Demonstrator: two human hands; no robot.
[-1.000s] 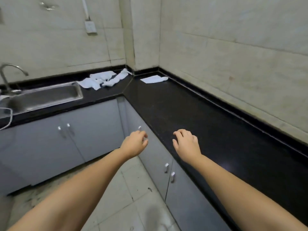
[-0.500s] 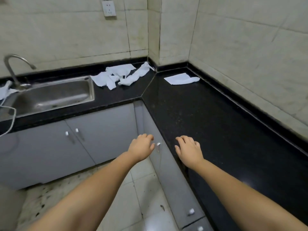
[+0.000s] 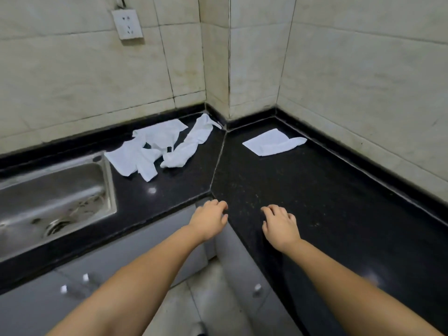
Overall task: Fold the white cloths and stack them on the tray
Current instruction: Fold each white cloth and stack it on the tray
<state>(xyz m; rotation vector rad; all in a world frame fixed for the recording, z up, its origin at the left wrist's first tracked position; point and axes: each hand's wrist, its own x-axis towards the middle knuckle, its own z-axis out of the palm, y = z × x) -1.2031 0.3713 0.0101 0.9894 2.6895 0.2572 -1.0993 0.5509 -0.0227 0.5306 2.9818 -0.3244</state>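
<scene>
Several crumpled white cloths (image 3: 157, 146) lie in a loose heap on the black countertop (image 3: 303, 190), between the sink and the inner corner. One folded white cloth (image 3: 274, 143) lies flat by itself to the right of the corner, near the wall. My left hand (image 3: 211, 220) hovers at the counter's front edge with fingers loosely curled and holds nothing. My right hand (image 3: 281, 225) is over the counter beside it, also loosely curled and holding nothing. Both hands are well short of the cloths. No tray is in view.
A steel sink (image 3: 53, 202) is set into the counter at the left. Tiled walls close off the back and right side, with a wall socket (image 3: 127, 24) above the cloths. Grey cabinet doors (image 3: 101, 267) stand below the counter.
The view has moved closer to the corner, so the cloths appear nearer and larger. Both hands have advanced to the counter's edge, still holding nothing.
</scene>
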